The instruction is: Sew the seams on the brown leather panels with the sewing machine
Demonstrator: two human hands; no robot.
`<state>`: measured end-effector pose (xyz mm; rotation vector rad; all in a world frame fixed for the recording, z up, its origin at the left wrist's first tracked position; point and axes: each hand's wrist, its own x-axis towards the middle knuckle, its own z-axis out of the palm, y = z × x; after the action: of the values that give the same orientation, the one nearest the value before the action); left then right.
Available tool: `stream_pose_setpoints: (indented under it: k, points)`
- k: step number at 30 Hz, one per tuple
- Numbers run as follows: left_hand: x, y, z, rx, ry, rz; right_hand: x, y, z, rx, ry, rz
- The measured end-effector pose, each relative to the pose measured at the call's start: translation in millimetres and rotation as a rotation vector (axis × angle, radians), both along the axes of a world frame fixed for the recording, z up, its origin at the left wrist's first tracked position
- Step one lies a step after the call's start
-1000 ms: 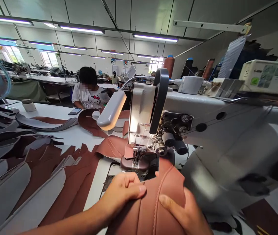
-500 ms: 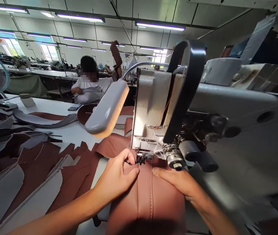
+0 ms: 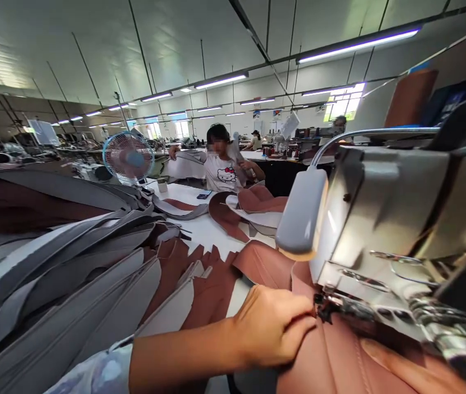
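Observation:
A stitched reddish-brown leather piece lies under the needle area of a sewing machine. My left hand is closed on the leather's left edge, thumb and fingers pinched together just left of the presser foot. My right hand rests on the leather right of the stitched seam, partly cut off at the lower right; one extended finger shows and the others are hidden by the machine. A grey lamp hangs beside the machine head.
Grey and brown cut pieces are heaped at the left. Beyond them are a white table, a phone, a cup and a fan. A person across the table holds grey material.
The view has swung left, so machine and hands appear farther right. My left hand still pinches the leather edge; its fingers look more curled. The person opposite has raised the grey material.

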<state>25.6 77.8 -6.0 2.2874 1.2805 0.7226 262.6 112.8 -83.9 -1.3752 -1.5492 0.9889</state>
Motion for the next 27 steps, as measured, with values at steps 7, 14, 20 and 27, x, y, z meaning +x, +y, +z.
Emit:
stream_pose_setpoints:
  k: [7,14,20,27]
  points:
    - [-18.2,14.5,-8.9,0.606,0.251,-0.48,5.1,4.0,-5.1,-0.146,-0.02,-0.068]
    - [-6.1,28.3,-37.1,0.737,-0.09,-0.418,-14.4,-15.4,51.3,-0.218,0.0,-0.111]
    - [-3.9,24.2,-30.7,0.725,-0.078,-0.358,-13.4,-17.3,76.0,-0.223,0.055,0.036]
    - [-1.8,19.2,-27.7,0.677,-0.023,-0.297,-9.5,-11.5,67.5,-0.22,0.109,0.106]
